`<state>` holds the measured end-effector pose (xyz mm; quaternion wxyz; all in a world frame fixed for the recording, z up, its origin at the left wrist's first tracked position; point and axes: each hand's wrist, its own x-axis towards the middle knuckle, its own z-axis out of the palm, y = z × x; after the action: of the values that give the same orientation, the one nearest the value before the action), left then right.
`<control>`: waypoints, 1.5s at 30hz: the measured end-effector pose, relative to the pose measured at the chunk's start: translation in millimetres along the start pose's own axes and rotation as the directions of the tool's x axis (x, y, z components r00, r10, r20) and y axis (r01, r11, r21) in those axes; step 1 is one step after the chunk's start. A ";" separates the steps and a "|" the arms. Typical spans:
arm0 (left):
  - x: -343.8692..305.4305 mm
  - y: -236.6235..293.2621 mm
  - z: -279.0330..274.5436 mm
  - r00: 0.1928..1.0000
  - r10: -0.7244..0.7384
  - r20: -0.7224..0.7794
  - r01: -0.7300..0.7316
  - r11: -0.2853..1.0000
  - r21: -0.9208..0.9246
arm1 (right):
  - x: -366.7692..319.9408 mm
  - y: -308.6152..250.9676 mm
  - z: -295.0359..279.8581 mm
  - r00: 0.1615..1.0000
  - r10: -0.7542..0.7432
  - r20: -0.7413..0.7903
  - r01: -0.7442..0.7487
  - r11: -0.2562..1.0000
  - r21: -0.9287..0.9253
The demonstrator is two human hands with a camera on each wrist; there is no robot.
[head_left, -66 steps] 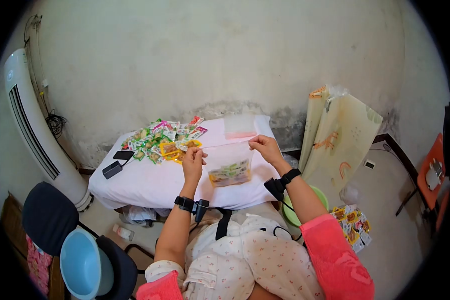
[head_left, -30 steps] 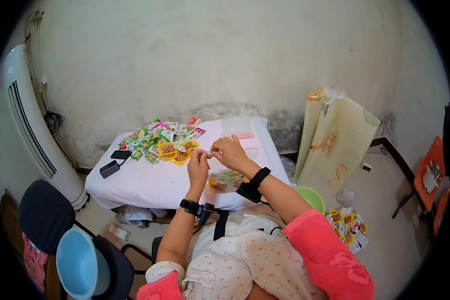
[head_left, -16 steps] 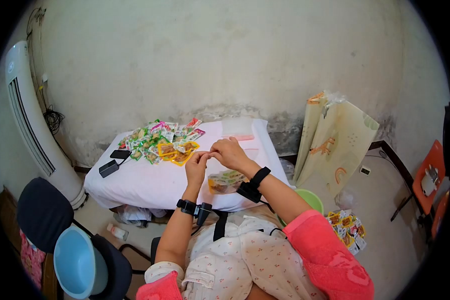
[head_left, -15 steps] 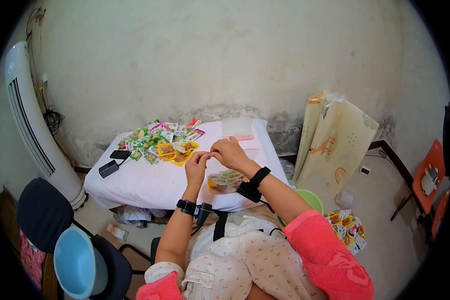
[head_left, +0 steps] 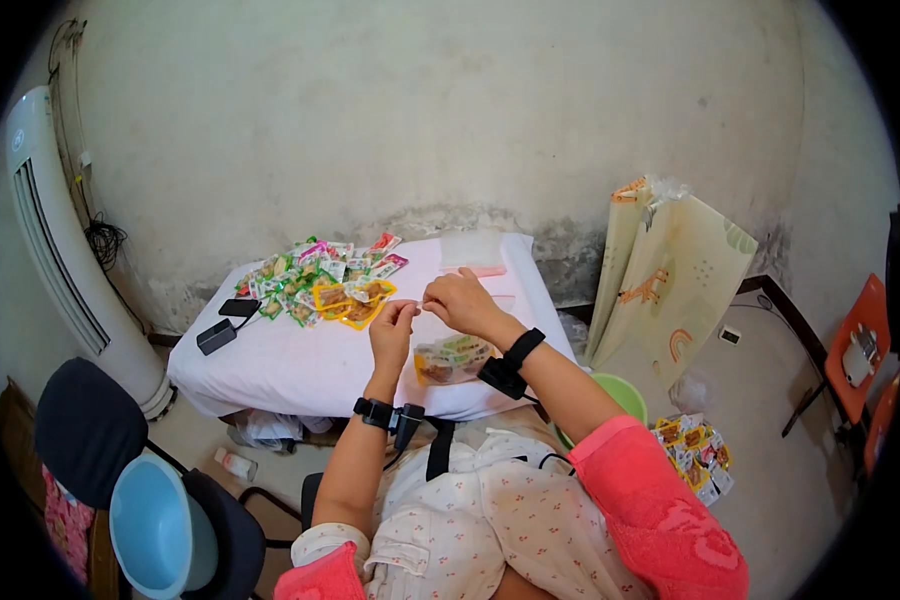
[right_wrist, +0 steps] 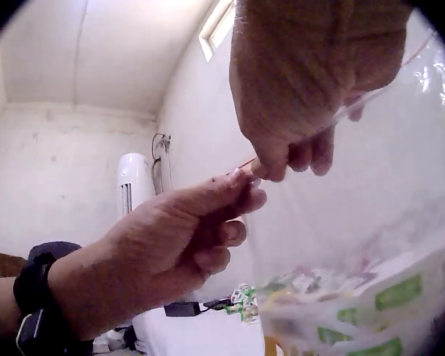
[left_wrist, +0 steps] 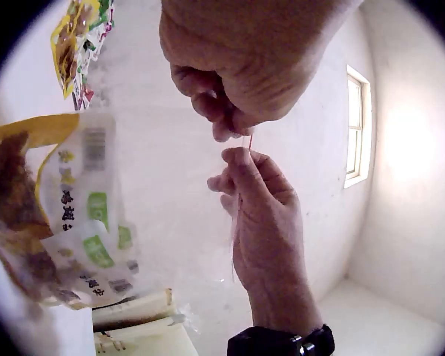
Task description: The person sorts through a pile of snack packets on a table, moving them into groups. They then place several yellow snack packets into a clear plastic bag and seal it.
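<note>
A clear zip bag with a red line along its mouth hangs between my hands over the table. In its bottom lie several snack packets with yellow and green printing. My left hand pinches the bag's mouth near its left corner. Close beside it, my right hand pinches the same edge between thumb and fingers, the two sets of fingertips almost meeting. In the right wrist view, the red line runs through the right fingers toward the left thumb. The right hand hides part of the bag's mouth in the head view.
On the white-covered table lie a heap of snack packets, a black phone, a black box and a stack of clear bags. A green basin and more packets are on the floor at right.
My right hand has come left along the bag's mouth from the right corner to beside my left hand. In the last half second the fingertips have parted slightly.
</note>
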<state>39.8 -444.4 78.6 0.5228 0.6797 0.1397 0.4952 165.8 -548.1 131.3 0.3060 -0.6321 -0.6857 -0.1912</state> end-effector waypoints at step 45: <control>11.4 -11.3 -11.8 0.996 0.012 -0.085 -0.008 0.999 0.040 | -59.4 69.7 -2.7 0.847 0.526 -0.070 -0.257 0.521 0.814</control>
<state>39.2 -424.9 74.5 0.5004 0.6688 0.1682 0.5236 235.6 -585.5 85.4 0.6867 -0.5366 -0.4792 0.1042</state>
